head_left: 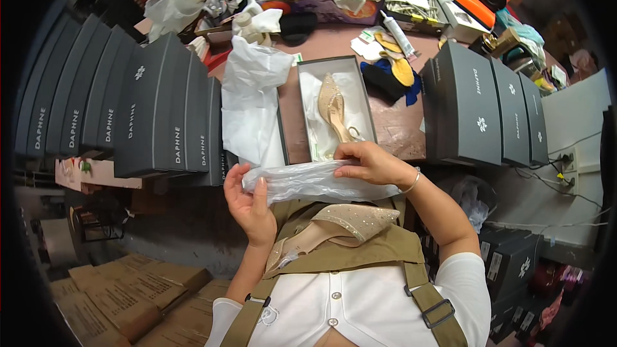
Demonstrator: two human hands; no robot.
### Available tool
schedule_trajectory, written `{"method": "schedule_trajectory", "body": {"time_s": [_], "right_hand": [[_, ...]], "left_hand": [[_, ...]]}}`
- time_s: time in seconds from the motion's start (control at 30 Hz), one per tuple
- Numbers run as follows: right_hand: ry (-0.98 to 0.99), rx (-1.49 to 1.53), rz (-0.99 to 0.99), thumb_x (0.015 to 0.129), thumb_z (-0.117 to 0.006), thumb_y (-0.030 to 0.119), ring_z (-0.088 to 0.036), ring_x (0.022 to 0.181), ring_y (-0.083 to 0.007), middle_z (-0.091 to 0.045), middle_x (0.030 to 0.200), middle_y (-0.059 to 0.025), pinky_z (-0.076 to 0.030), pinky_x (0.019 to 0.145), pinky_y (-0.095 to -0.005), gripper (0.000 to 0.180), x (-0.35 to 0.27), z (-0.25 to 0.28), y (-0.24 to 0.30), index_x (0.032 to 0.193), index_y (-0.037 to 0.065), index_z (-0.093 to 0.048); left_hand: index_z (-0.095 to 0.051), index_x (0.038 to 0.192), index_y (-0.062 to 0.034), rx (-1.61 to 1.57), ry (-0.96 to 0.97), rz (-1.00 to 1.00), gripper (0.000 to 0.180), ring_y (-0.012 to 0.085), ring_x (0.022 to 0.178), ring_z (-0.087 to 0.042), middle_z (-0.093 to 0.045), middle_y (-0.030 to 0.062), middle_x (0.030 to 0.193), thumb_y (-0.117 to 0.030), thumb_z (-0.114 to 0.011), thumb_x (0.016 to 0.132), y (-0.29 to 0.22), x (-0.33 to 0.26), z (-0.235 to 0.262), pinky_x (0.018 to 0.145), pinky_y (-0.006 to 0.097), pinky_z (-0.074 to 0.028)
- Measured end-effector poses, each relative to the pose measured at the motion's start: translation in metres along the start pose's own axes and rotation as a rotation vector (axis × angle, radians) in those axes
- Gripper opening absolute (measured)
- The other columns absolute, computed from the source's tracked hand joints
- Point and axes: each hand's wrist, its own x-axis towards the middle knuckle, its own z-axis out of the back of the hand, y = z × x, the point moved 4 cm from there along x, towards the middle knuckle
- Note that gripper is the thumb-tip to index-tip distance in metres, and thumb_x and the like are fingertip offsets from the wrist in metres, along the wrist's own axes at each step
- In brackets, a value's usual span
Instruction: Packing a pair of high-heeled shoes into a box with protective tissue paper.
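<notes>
A crumpled, translucent white plastic bag (302,182) stretches between my two hands above my lap. My left hand (252,209) has its left end between thumb and fingers. The right hand (369,164) pinches the upper edge near the other end. Just below the bag, a beige pointed shoe with sparkling studs (360,223) lies on my olive apron (360,260), toe to the right. Beyond my hands, a matching shoe (331,99) rests toe-away on white paper in an open grey shoebox (369,106). White tissue paper (254,112) covers most of another box part to its left.
Closed dark grey shoeboxes (151,115) stand in a row at the left, with more boxes (466,109) at the right. Behind the open box lie a tube (400,35), a yellow sponge-like pad (402,72) and dark cloth (384,81). Brown cartons (119,295) sit low at the left.
</notes>
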Motion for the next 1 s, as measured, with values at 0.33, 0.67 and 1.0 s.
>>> {"method": "schedule_trajectory", "body": {"time_s": [0.33, 0.67, 1.0], "right_hand": [[-0.092, 0.328, 0.020, 0.082, -0.073, 0.011, -0.054, 0.090, -0.0087, -0.060, 0.101, -0.0035, -0.045, 0.080, -0.0234, 0.039, 0.024, -0.021, 0.023, 0.116, -0.002, -0.058], [-0.307, 0.167, -0.023, 0.091, -0.063, 0.012, -0.047, 0.065, -0.0066, -0.056, 0.069, -0.0007, -0.041, 0.058, -0.0229, 0.014, 0.034, -0.009, 0.006, 0.090, -0.001, -0.062], [0.012, -0.065, 0.104, 0.089, -0.063, 0.015, -0.058, 0.076, -0.0191, -0.061, 0.082, -0.0096, -0.045, 0.068, -0.0327, 0.015, 0.036, -0.003, 0.021, 0.091, 0.000, -0.061]], "left_hand": [[-0.033, 0.137, -0.0091, -0.569, 0.329, 0.608, 0.067, 0.0191, 0.118, -0.049, -0.049, 0.0060, 0.129, -0.022, -0.072, 0.084, 0.041, -0.006, -0.040, 0.099, 0.038, -0.039], [-0.050, 0.122, -0.0058, -0.519, -0.019, 0.497, 0.028, 0.0164, 0.104, -0.057, -0.058, 0.0062, 0.113, -0.009, -0.054, 0.094, 0.050, 0.007, -0.014, 0.091, 0.035, -0.046], [-0.057, 0.113, -0.0035, -0.555, -0.011, 0.558, 0.026, 0.0140, 0.097, -0.060, -0.063, 0.0042, 0.106, -0.006, -0.065, 0.087, 0.048, 0.011, -0.021, 0.090, 0.031, -0.047]]}}
